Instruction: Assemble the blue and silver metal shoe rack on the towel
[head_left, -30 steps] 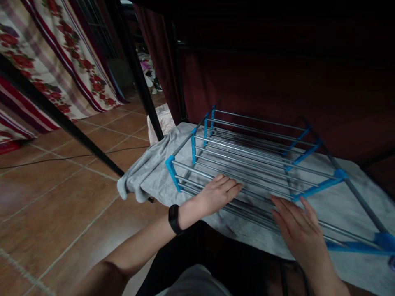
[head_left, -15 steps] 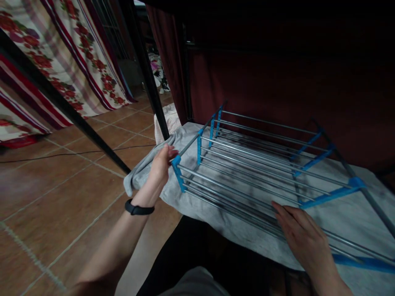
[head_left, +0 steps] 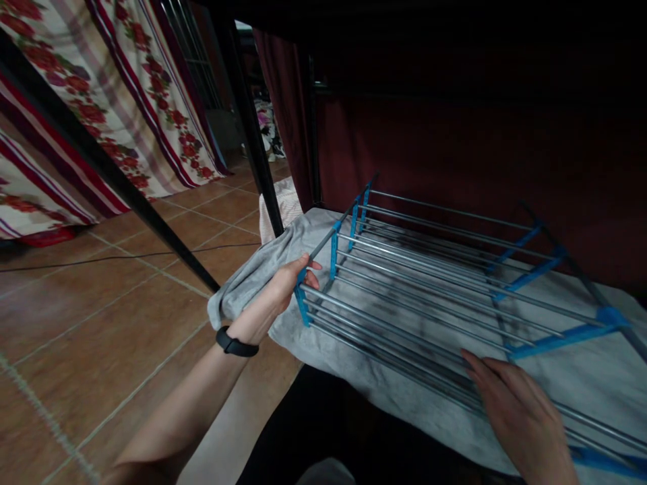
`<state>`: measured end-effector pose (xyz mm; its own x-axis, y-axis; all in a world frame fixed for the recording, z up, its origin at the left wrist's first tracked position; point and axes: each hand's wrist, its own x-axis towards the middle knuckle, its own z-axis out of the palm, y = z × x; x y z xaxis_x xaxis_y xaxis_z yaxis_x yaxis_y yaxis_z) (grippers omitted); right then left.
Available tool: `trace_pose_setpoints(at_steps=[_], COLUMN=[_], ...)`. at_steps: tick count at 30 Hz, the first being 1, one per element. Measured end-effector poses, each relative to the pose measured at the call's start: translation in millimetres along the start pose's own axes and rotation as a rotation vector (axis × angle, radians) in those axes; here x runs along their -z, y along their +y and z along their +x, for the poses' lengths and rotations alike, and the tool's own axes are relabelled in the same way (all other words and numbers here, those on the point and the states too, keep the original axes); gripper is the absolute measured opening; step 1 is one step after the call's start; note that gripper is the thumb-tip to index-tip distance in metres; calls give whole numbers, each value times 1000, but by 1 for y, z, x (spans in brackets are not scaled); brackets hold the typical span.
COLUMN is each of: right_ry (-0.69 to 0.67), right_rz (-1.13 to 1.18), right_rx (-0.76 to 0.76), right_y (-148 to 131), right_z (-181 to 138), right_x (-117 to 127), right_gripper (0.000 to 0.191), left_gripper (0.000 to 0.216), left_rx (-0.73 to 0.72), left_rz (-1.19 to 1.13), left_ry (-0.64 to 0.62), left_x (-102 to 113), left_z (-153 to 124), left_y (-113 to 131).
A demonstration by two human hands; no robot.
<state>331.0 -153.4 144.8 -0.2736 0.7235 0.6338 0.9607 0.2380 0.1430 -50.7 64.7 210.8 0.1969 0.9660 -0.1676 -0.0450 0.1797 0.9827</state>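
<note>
A shoe rack of thin metal tubes and blue plastic connectors lies across a grey cloth. At its near left corner, my left hand wraps around the blue connector, thumb along the top and fingers reaching inside. A black band circles that wrist. My right hand closes over the front tubes toward the right side, its fingers together; the thumb side is partly hidden. Beyond it, a blue end piece shows at the lower right.
Black metal posts frame the left side, one slanting across it. A dark red curtain hangs behind the rack. Floral fabric hangs at the far left above the tiled floor, where a thin cable runs.
My left hand has moved right onto the rack's corner, its fingers now curling around the connector. The right hand stays on the front tubes. The whole view has shifted slightly.
</note>
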Motion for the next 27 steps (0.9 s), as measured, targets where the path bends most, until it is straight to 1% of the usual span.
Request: trace_pose_setpoints(at_steps=[6,13,18,27], right_ry=[43,52,31,63], right_rz=[9,19,-19,-64], right_rx=[-1,-19,12,76], right_y=[0,-1,1,6], right_z=[2,2,4,5], right_x=[-2,1,3,-2], right_gripper=[42,42,45,34], left_gripper=[43,38,38,38], left_rx=[81,103,79,21], left_rz=[-23,-8,21,40], left_ry=[-78,-185,-179,-145], left_x=[4,10,9,7], left_z=[1,5,4,5], left_y=[0,2,3,1])
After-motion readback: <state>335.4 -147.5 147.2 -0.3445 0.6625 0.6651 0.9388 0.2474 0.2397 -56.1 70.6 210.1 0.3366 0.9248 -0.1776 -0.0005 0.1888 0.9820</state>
